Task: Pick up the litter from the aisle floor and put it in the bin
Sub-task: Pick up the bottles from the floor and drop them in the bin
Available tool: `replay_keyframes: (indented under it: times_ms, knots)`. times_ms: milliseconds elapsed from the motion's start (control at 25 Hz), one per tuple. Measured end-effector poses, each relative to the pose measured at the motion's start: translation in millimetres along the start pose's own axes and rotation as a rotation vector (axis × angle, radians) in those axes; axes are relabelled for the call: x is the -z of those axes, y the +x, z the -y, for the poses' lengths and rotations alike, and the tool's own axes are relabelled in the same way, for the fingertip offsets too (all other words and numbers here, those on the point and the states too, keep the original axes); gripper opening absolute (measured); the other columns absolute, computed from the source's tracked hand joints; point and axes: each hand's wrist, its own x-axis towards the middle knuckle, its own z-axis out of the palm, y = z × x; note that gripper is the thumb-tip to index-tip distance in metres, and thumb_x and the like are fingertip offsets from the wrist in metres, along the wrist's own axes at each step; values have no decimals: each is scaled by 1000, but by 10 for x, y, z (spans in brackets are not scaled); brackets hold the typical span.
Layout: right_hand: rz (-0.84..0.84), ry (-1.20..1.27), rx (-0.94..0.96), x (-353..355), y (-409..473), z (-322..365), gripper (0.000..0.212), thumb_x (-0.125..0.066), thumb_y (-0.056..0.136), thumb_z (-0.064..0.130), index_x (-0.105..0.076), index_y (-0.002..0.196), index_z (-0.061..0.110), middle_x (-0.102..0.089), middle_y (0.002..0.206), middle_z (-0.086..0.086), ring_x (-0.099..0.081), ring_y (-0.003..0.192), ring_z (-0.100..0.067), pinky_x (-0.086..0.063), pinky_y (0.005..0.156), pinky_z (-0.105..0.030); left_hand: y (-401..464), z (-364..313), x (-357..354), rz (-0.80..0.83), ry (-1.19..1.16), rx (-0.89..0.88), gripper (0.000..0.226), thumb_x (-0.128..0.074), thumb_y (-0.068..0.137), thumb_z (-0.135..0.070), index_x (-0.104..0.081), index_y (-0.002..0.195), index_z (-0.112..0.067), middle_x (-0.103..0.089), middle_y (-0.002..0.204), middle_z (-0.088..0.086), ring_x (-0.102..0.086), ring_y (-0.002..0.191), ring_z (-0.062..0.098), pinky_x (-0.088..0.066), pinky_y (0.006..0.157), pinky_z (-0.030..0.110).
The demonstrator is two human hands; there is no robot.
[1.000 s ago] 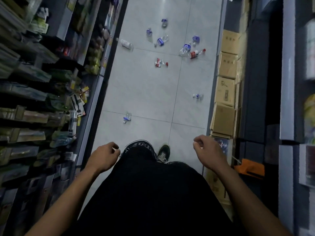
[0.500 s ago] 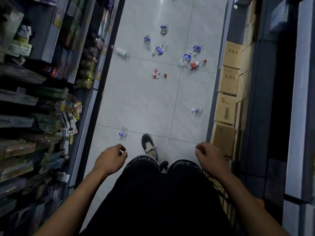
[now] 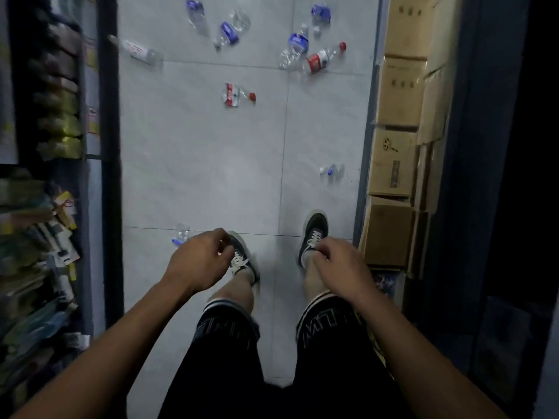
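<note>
A person stands in a narrow shop aisle on a pale grey tiled floor point(image 3: 196, 164), looking down past black shorts and dark lace-up shoes. The left hand point(image 3: 198, 261) hangs in front of the body with its fingers loosely curled and nothing in it; the right hand point(image 3: 340, 267) is much the same, fingers bent inward, empty as far as can be seen.

Nearest the feet, a small crushed clear plastic bottle with a blue label point(image 3: 180, 234) lies just beside the left hand in the view, partly hidden behind it. Another small clear bottle with a blue cap point(image 3: 332, 171) lies near the right-hand wall of stacked brown cardboard boxes point(image 3: 393, 158). Further up the aisle lie a flattened bottle with a red-and-white label point(image 3: 233, 95), a clear bottle with a red label and red cap point(image 3: 322, 58), a white-labelled clear bottle point(image 3: 137, 52) against the foot of the left shelving, and several blue-labelled crushed bottles point(image 3: 298, 45), some cut off by the top edge.

The dark shelves of packaged goods point(image 3: 57, 122) on the left are blurred; their packets cannot be read. The far right is too dark to make out. No bin shows in the view.
</note>
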Motion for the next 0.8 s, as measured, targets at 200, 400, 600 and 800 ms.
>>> replay_keyframes:
  times_ms: [200,400,600,800]
  knots:
    - [18,19,-80,-447,1722,-853,23,-53,96,30,-67,111,20,-64,106,0,-60,98,-19,-51,81,-35,1694,-377,-1118,36,-27,-36,27,-52,93,-39,-64,115,-28,-71,100,-11,-64,92,15,-51,76,33]
    - [-99,-89,-177,-1120,3580,-1841,46,-54,92,29,-51,137,18,-54,132,-7,-50,117,-27,-46,85,-38,3463,-526,-2486,-7,-83,-84,29,-55,92,-40,-65,117,-28,-71,99,-8,-64,95,22,-46,77,34]
    - [-233,-384,-190,-1725,5016,-2545,90,-67,79,14,-23,156,25,-15,166,-10,-13,151,-36,-31,115,-47,4663,-512,-3533,2,-90,-143,37,-50,92,-40,-62,123,-26,-71,103,-7,-58,91,18,-42,74,33]
    - [-227,-486,-230,-2024,5565,-2888,93,-71,79,3,-26,155,29,-29,159,-9,-26,144,-37,-38,110,-43,4989,-272,-3934,54,-36,-186,39,-49,93,-40,-60,127,-23,-69,113,0,-62,100,24,-41,75,33]
